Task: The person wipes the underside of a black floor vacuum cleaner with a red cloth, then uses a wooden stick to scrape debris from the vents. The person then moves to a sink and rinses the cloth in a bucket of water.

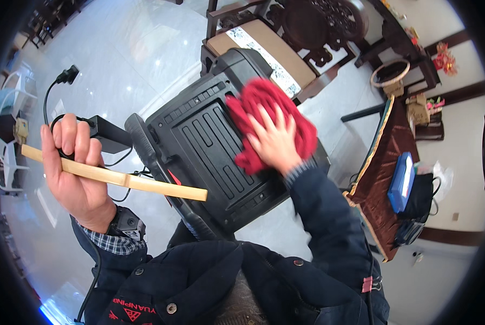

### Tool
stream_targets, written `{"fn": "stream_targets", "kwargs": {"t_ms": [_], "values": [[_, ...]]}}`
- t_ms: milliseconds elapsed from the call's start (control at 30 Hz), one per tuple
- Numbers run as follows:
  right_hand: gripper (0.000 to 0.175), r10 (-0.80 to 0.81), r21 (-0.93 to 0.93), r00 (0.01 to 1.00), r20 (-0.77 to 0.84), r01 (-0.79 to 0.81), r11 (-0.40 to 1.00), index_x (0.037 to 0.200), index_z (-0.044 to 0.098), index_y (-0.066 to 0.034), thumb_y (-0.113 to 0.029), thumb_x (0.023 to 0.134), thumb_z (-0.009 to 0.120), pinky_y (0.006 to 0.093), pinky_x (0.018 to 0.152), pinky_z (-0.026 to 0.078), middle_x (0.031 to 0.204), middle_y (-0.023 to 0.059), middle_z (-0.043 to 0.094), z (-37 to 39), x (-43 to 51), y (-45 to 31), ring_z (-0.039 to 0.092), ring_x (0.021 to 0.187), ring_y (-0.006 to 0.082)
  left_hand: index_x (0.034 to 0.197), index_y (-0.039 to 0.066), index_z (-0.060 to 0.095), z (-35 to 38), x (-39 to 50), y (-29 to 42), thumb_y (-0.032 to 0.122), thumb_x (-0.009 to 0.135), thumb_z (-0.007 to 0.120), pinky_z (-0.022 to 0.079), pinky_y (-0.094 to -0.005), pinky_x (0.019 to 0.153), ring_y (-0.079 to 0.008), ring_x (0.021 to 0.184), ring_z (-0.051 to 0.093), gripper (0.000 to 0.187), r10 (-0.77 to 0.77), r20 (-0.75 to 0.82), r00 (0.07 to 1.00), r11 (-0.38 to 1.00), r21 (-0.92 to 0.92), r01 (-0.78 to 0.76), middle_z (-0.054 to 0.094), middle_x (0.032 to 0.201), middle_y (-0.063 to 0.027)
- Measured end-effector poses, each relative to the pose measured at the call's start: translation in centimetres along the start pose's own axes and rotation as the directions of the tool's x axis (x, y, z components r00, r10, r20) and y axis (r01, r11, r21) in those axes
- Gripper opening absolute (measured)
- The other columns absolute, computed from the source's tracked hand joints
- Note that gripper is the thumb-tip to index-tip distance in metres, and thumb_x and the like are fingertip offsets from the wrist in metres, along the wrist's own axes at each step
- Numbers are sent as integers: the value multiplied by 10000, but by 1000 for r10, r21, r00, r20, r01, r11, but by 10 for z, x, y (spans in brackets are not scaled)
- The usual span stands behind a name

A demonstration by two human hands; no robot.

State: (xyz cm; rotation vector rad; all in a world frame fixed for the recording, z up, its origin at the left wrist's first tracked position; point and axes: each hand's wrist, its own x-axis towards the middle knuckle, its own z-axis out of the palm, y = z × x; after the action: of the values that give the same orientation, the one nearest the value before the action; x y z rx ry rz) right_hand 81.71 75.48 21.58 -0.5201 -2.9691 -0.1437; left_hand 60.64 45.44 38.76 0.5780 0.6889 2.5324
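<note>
My left hand (78, 174) is closed around a flat bamboo strip (165, 189), which points to the right. A black cable (46, 99) loops through the same hand and ends in a plug (68, 75). Close beyond that hand is a black power adapter box (109, 134). With fingers spread, my right hand (275, 142) presses a bunched red cloth (273, 97) onto a black plastic case (214, 154). The case has a ribbed lid and a long black handle (145, 138) on its near left side. The cloth covers the lid's right part.
A carved dark wooden chair (263, 44) with a tan cushion stands just beyond the case. At right, a table with a brown velvet cloth (376, 174) carries a blue box (401, 183) and a black bag (419, 197). White chairs (7, 162) stand far left on the tiled floor (116, 44).
</note>
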Motion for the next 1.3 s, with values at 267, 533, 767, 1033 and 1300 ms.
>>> {"fn": "stream_targets", "kwargs": {"t_ms": [267, 533, 767, 1033, 1300], "values": [[583, 33, 27, 999, 13, -33, 999, 1401, 505, -133, -273, 859, 668, 605, 1073, 285, 1472, 169, 401, -20, -53, 34, 318, 1365, 456, 825, 107, 331, 4, 0, -3, 256, 1086, 336, 256, -221, 464, -80, 576, 269, 300, 42, -10, 999, 999, 5, -42, 344, 775, -3], [518, -21, 94, 990, -137, 34, 995, 1386, 484, -136, -408, 948, 537, 652, 1007, 337, 1418, 130, 467, 37, 166, 12, 382, 1328, 441, 822, 107, 313, 7, -1, -5, 243, 1088, 332, 239, -226, 439, -79, 556, 241, 300, -6, 40, 999, 999, 52, 4, 316, 746, 6], [483, 19, 228, 999, 36, -27, 973, 1350, 546, -169, -429, 944, 509, 666, 1050, 292, 1421, 114, 483, 46, 217, 6, 330, 1385, 416, 817, 106, 311, 8, -2, -8, 244, 1088, 337, 227, -227, 434, -76, 544, 241, 305, -55, 26, 998, 994, 100, 52, 322, 743, 3], [564, -46, 99, 999, -9, 47, 994, 1356, 549, -124, -280, 824, 655, 572, 1107, 275, 1443, 127, 466, -12, -29, 41, 334, 1385, 397, 821, 105, 323, 18, -4, -16, 256, 1083, 354, 227, -224, 435, -78, 548, 252, 304, -30, 25, 999, 999, 23, 30, 333, 741, 4], [526, 108, 79, 992, -70, -103, 992, 1280, 601, -61, -184, 775, 678, 588, 1074, 299, 1377, 185, 510, -15, -117, 50, 394, 1319, 452, 826, 109, 323, 16, -1, -9, 259, 1086, 334, 228, -217, 418, -73, 517, 246, 300, -17, 72, 997, 998, 64, 13, 343, 738, -1]]}}
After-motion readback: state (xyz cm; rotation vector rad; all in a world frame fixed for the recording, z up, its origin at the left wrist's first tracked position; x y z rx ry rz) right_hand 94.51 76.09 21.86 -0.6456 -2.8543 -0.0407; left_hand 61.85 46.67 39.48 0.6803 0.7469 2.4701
